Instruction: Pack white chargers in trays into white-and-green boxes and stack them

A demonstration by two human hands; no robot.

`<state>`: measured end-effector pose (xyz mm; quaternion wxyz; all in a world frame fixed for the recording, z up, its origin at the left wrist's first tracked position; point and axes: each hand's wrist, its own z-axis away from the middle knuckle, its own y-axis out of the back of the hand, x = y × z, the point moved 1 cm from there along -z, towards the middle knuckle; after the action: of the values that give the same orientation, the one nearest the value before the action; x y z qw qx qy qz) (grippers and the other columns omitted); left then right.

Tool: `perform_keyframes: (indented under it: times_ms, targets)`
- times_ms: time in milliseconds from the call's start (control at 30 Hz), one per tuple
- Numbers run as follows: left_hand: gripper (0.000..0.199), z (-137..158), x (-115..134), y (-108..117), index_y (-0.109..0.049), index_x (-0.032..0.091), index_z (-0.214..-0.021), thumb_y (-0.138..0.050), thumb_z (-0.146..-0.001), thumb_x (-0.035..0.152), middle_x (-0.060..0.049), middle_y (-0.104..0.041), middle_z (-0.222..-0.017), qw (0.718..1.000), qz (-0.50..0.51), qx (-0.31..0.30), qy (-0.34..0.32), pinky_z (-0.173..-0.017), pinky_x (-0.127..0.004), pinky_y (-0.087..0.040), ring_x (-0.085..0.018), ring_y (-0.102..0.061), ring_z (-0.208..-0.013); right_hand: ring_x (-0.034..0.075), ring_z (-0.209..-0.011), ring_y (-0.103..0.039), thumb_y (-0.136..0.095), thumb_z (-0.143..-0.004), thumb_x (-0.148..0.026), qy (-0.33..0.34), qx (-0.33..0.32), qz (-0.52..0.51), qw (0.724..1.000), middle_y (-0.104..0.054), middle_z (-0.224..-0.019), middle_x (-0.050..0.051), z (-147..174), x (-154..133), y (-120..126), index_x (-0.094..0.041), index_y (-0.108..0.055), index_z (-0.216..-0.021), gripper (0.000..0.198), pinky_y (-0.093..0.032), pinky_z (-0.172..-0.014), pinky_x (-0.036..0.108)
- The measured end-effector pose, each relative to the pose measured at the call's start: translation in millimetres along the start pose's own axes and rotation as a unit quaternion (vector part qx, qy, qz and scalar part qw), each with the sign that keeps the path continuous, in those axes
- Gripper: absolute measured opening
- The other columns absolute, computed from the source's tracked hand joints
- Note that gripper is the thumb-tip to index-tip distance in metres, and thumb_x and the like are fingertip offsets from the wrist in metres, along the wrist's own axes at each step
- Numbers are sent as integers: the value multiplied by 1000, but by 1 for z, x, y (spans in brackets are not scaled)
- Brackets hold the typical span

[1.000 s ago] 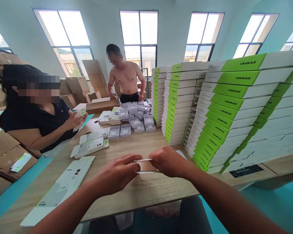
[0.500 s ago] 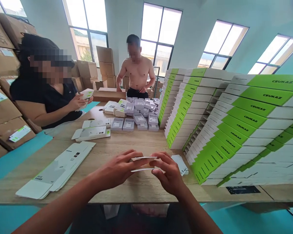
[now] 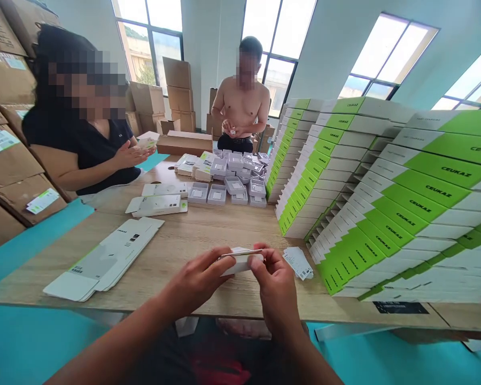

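Observation:
Between my two hands, over the near middle of the table (image 3: pixel 176 251), is a small white cardboard box (image 3: pixel 240 263) with its end towards me. My left hand (image 3: pixel 200 275) grips its left side, fingers over the top edge. My right hand (image 3: pixel 276 275) holds the right side, thumb pressed against the near end by the top flap. The fingers hide most of the box. Just right of my right hand lies a small spread of printed white cards (image 3: pixel 299 263). To the left, flat unfolded white boxes (image 3: pixel 108 256) lie stacked on the table.
Tall stacks of green-and-white boxes (image 3: pixel 385 214) fill the right side. White plastic trays (image 3: pixel 217 193) and more flat boxes (image 3: pixel 160 204) lie farther back. One co-worker (image 3: pixel 84 144) sits at left; another (image 3: pixel 242 109) stands behind an open carton (image 3: pixel 184 143). Cartons (image 3: pixel 8 176) line the left.
The box, open at the near end before, now shows a closed or nearly closed end. My right thumb has come onto it. The camera view has shifted slightly.

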<state>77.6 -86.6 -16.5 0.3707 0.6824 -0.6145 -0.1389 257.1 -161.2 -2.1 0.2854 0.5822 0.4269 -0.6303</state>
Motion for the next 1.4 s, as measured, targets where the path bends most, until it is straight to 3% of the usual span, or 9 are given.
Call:
perform_keyframes:
  times_ms: [67,167,267,400,567,733,967,1133,1400]
  targets:
    - [31,0,0,0,-52,24,-134,-57,-104,16,-12,-66,-126,1000,14,5,9,-94,-28,-58,-20,-71,-110,24,-111,-64,-73,-86,-30,123,-20,60,990,-67,-124,7,1,2,6,-25,-66,-99,15,-53,-95,39]
    - [26,-2,1,1,-52,22,-130,-57,-105,18,-12,-66,-123,1000,18,12,9,-93,-27,-57,-20,-70,-109,25,-125,-63,-66,-93,-20,323,-95,207,919,-66,-134,8,-1,3,17,-30,-66,-114,23,-52,-103,43]
    - [22,-4,5,2,-53,20,-128,-55,-106,19,-11,-67,-120,1000,10,22,11,-91,-27,-58,-20,-71,-107,25,-121,-66,-63,-97,-18,397,-122,310,855,-66,-133,10,-8,0,23,-28,-68,-115,22,-55,-101,41]
    - [22,-3,10,-1,-55,19,-129,-52,-107,18,-13,-68,-122,999,-21,30,12,-94,-30,-59,-23,-71,-112,22,-109,-69,-55,-101,-19,395,-104,336,849,-68,-117,10,-11,-4,18,-25,-67,-106,15,-59,-92,36]
    - [23,0,8,-6,-58,19,-128,-55,-105,17,-13,-69,-121,998,3,52,21,-97,-31,-59,-23,-71,-114,22,-106,-70,-64,-97,-23,376,-52,316,870,-70,-113,8,-10,5,14,-26,-67,-99,5,-59,-91,37]
    - [29,-1,-6,-3,-57,23,-133,-61,-104,27,-13,-68,-127,991,25,116,65,-99,-34,-60,-24,-70,-117,25,-123,-68,-77,-89,-27,329,-148,292,886,-69,-135,8,-30,23,26,-32,-59,-133,47,-58,-100,40]
    - [35,-1,-23,6,-54,25,-137,-58,-105,38,-12,-72,-127,991,45,88,88,-93,-33,-63,-25,-72,-115,25,-119,-70,-65,-97,-21,382,-176,311,852,-73,-131,8,-43,4,28,-33,-64,-134,38,-63,-93,37]
    - [38,-2,-24,5,-58,29,-137,-63,-102,43,-9,-74,-126,986,78,101,109,-94,-33,-64,-24,-74,-112,25,-114,-73,-65,-97,-22,387,-158,316,852,-75,-126,8,-39,-4,27,-31,-67,-130,35,-64,-91,38]
    - [38,-9,-28,3,-68,27,-125,-76,-92,43,-7,-76,-124,948,228,86,203,-90,-39,-67,-26,-76,-107,25,-107,-74,-68,-94,-34,300,-139,309,892,-75,-123,9,-38,1,36,-29,-69,-125,31,-57,-47,19]
